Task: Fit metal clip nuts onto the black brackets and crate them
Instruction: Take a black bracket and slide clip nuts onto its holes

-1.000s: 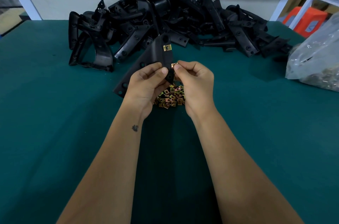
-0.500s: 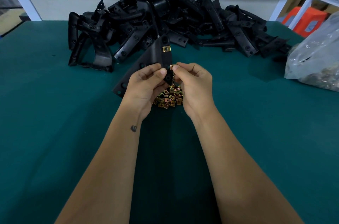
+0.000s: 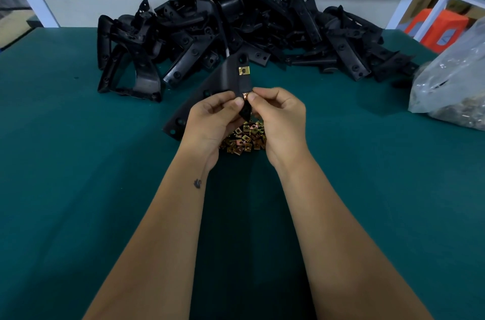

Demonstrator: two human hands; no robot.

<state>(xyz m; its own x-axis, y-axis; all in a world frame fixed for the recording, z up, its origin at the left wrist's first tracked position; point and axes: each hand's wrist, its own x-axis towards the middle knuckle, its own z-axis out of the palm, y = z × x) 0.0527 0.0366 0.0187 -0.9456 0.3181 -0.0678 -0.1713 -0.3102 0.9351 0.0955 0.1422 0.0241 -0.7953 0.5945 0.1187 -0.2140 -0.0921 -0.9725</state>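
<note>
The right hand (image 3: 282,120) pinches one copper-coloured clip nut (image 3: 246,95) between thumb and forefinger, against the edge of the single black bracket (image 3: 223,82) that the left hand (image 3: 213,120) grips with curled fingers. A second, brass-coloured clip nut (image 3: 243,70) already sits on that bracket at 12 o'clock from the fingertips. Compared with a second ago, the pinched nut shows more plainly at the bracket edge, and both hands have kept their hold in much the same place. Beneath the hands, at 6 o'clock, lies one heap of loose clip nuts (image 3: 244,137), too many to count, on the green table (image 3: 78,162). At 12 o'clock rises one big pile of black brackets (image 3: 236,28), uncountable. At 3 o'clock rests one clear plastic bag (image 3: 451,86).
</note>
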